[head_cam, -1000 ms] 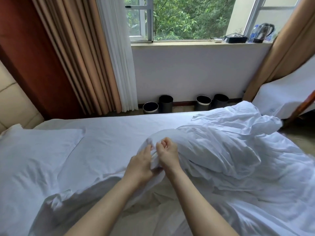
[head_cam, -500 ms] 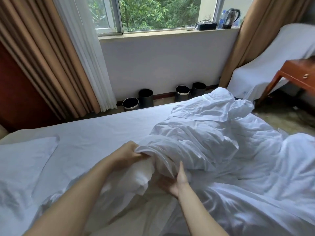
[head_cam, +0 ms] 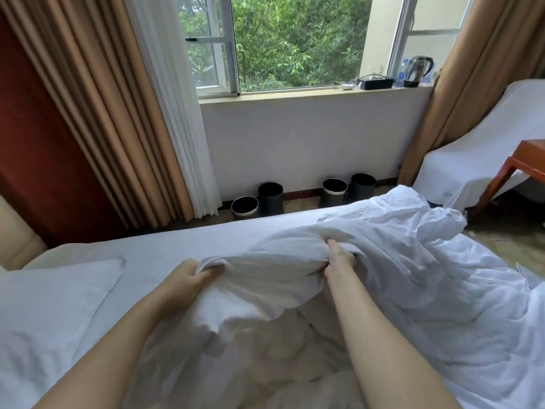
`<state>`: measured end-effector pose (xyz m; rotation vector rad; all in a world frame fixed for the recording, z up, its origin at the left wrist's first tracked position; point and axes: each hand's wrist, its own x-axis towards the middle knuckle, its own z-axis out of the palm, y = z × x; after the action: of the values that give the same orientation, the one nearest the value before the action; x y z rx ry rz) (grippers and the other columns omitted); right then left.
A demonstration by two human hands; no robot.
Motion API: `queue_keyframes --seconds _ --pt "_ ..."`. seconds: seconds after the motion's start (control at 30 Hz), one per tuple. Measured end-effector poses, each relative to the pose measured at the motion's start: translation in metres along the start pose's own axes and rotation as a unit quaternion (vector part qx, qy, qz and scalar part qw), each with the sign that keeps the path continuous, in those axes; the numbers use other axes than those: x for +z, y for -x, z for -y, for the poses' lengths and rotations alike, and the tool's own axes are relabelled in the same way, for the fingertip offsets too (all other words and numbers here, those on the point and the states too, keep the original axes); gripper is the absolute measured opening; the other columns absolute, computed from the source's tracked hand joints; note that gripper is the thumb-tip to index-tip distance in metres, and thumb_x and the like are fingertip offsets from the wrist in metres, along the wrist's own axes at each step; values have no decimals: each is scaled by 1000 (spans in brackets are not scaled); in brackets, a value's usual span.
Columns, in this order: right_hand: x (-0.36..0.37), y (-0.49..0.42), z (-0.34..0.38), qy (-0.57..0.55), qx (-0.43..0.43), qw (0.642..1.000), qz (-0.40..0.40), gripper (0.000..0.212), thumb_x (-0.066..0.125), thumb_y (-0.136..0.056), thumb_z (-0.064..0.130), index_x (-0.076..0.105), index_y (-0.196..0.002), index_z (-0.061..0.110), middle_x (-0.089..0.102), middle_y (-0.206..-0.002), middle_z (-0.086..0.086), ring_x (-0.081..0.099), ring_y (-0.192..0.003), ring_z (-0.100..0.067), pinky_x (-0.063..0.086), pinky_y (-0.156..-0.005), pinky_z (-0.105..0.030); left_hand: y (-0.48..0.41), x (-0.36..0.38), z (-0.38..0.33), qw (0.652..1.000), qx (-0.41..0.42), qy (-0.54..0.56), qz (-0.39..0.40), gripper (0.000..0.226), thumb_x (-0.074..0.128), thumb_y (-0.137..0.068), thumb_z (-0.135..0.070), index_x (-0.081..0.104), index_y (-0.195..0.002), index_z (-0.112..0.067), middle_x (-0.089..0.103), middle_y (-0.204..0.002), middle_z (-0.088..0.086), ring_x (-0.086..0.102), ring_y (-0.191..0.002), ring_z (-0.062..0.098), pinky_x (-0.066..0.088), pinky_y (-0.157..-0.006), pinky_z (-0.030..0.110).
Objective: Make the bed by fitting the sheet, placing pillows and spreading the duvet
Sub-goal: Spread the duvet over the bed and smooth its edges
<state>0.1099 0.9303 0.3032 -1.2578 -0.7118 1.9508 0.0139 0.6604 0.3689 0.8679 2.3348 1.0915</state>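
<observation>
A crumpled white duvet (head_cam: 398, 261) lies heaped over the right half of the bed. My left hand (head_cam: 188, 280) grips a folded edge of it near the bed's middle. My right hand (head_cam: 339, 261) clutches the same edge a little further right and slightly higher. Between my forearms the cover gapes and a cream inner quilt (head_cam: 280, 358) shows. A white fitted sheet (head_cam: 182, 246) covers the mattress, smooth on the far left part. One white pillow (head_cam: 50, 305) rests flat at the left.
Several black bins (head_cam: 269, 199) stand on the floor under the window beyond the bed. Tan curtains (head_cam: 112, 113) hang left and right. A white-covered chair (head_cam: 483, 149) and a red wooden table (head_cam: 525, 160) stand at the right. A kettle (head_cam: 417, 70) sits on the sill.
My hands have spread apart along the duvet edge. The right hand rose from under the fabric and now grips it from above. The duvet edge is lifted and stretched between both hands.
</observation>
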Motion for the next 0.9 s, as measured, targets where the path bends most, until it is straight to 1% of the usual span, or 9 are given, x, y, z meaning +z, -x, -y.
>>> queue_keyframes --seconds 0.1,0.2,0.27,0.4,0.5,0.63,0.7,0.83,0.9 --pt "63 11 14 134 -82 986 61 57 68 -79 12 46 -129 -1 57 -126 -8 58 -110 -26 48 -96 -37 -5 -36 14 997 -17 24 -67 61 53 -83 -62 62 -66 -3 50 -60 3 45 -58 13 35 -55 28" --pt "133 33 2 266 -146 941 150 36 61 -84 7 56 -116 -7 63 -116 -14 60 -107 -27 47 -83 -32 0 -87 39 987 -40 33 -153 43 51 -93 -39 69 -74 -4 65 -68 6 54 -63 15 41 -56 24" --pt "182 56 -14 322 -181 907 200 31 58 -84 10 60 -110 -7 66 -109 -17 62 -104 -30 48 -83 -34 7 -124 62 975 -69 33 -207 52 49 -90 -44 70 -85 4 68 -79 14 57 -74 20 45 -68 32" --pt "269 101 -67 394 -238 843 277 28 53 -77 20 64 -97 4 65 -90 -10 64 -96 -32 51 -88 -39 29 -194 105 948 -112 42 -294 38 49 -95 -34 67 -71 -10 69 -84 19 59 -87 27 43 -81 39" --pt "325 147 -110 447 -274 791 314 9 52 -81 17 55 -86 10 56 -76 -1 58 -88 -26 44 -78 -32 50 -237 133 930 -119 38 -347 36 47 -97 -22 56 -63 -14 63 -77 14 54 -81 26 39 -74 36" --pt "395 185 -180 477 -289 757 341 39 50 -88 18 46 -123 3 58 -118 -15 54 -114 -32 39 -94 -34 63 -293 202 900 -166 85 -394 27 51 -95 -27 65 -91 -4 66 -92 19 58 -90 30 40 -75 35" --pt "425 195 -212 487 -297 746 344 43 48 -89 20 42 -128 3 56 -123 -16 52 -117 -33 38 -95 -35 59 -318 243 891 -177 90 -407 33 52 -94 -30 67 -102 -2 67 -98 21 60 -99 35 42 -78 37" --pt "483 194 -260 507 -322 727 334 42 48 -89 23 43 -127 4 58 -122 -18 54 -114 -34 39 -93 -36 31 -355 308 877 -194 92 -429 38 52 -94 -32 68 -94 2 67 -95 27 61 -93 37 46 -79 42" --pt "502 179 -288 529 -322 699 357 44 48 -92 28 41 -129 5 56 -126 -16 51 -118 -32 37 -94 -33 14 -368 334 860 -220 94 -451 36 52 -94 -30 67 -102 1 66 -102 24 60 -99 37 44 -79 39"
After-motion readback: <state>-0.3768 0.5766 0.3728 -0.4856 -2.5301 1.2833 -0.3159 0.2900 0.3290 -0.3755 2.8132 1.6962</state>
